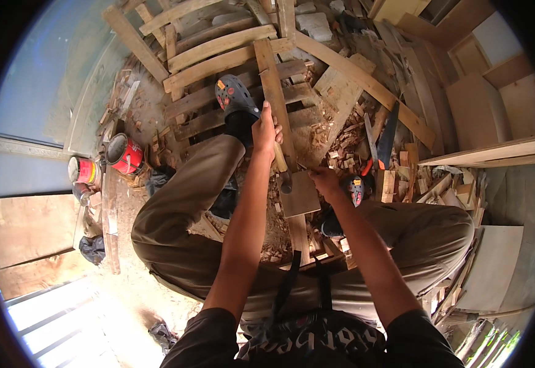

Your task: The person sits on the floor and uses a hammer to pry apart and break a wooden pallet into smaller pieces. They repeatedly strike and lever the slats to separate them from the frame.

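Observation:
My left hand point(266, 131) is closed round the wooden handle of a hammer point(281, 161), thumb pointing away from me. The hammer's dark head point(286, 184) is over a small square piece of plywood point(302, 197). That piece lies across a long narrow plank point(273, 83) running away between my legs. At the right edge of the plywood, my right hand point(325, 182) has its fingers pinched together. A thin dark sliver shows by its fingertips, too small to name.
My left foot, in a grey clog point(234, 93), rests on a slatted pallet point(197, 110). A handsaw point(388, 138) stands right of the wood scraps. Two red buckets point(124, 153) are at the left. Wooden panels point(479, 104) lean at the right.

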`<state>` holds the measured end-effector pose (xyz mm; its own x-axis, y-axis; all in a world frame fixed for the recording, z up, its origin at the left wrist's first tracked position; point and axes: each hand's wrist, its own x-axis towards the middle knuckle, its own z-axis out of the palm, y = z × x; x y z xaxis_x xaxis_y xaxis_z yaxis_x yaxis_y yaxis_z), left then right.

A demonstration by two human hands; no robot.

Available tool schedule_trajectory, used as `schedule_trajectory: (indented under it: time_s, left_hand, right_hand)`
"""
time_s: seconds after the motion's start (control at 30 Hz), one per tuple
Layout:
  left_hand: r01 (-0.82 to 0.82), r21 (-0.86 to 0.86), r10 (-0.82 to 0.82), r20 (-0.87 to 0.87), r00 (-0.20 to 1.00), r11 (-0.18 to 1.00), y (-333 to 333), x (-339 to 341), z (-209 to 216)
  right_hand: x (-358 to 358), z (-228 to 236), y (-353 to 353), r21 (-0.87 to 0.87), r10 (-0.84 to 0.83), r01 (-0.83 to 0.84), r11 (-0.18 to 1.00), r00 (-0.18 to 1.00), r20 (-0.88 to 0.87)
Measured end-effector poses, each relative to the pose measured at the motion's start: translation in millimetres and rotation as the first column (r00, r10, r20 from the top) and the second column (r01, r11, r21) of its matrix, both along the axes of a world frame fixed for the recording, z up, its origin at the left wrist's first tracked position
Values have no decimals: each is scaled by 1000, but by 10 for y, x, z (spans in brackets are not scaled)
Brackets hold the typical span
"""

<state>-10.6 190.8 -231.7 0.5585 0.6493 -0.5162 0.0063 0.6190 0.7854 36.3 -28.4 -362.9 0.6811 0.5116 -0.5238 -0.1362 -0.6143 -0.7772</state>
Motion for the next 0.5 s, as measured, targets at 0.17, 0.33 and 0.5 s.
schedule_trajectory:
  time_s: [0.17,0.33,0.5]
  left_hand:
    - [-6,-37,4,-40,999,999,113,71,-106]
    - [89,96,-92,22,996,991,-168,217,40]
    - [114,249,-131,53,990,962,-286,-73,-116]
  right_hand:
    - [-346,-179,87,66,-118,101,993,931,346]
    - [-539,-456,124,150,-418,391,908,866,274]
    - [-673,-49,268,132,-410,400,907,910,60]
